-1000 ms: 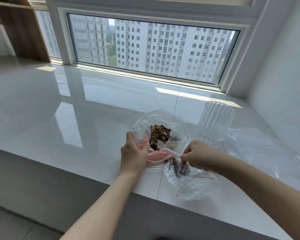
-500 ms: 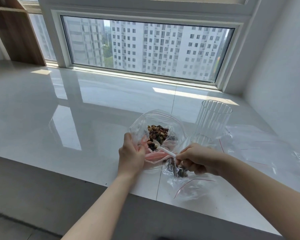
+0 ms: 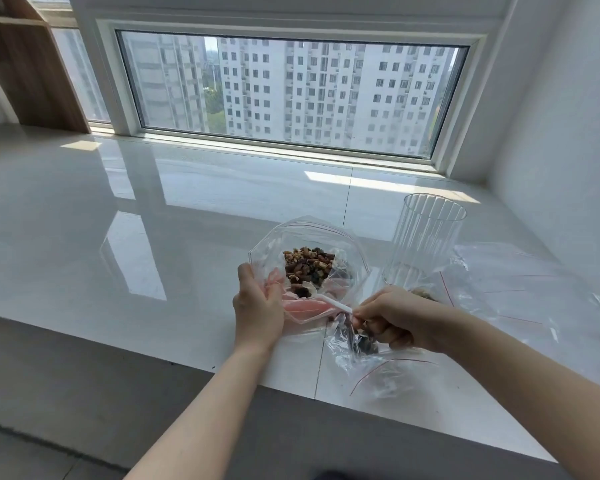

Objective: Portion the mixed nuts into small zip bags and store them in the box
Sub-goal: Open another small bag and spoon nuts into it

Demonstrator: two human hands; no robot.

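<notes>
Large zip bag open on white sill, mixed nuts inside. Left hand grips bag mouth. Right hand pinches white plastic spoon, bowl loaded; small zip bag below holds few nuts. Clear ribbed cup beside.

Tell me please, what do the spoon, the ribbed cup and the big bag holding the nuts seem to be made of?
Spoon: probably plastic, white, thin and slightly translucent. Ribbed cup: clear and rigid with vertical flutes; glass or hard plastic, the view cannot settle it. Big bag: thin clear plastic film, crinkled and glossy, with a red zip line along its mouth.
</notes>
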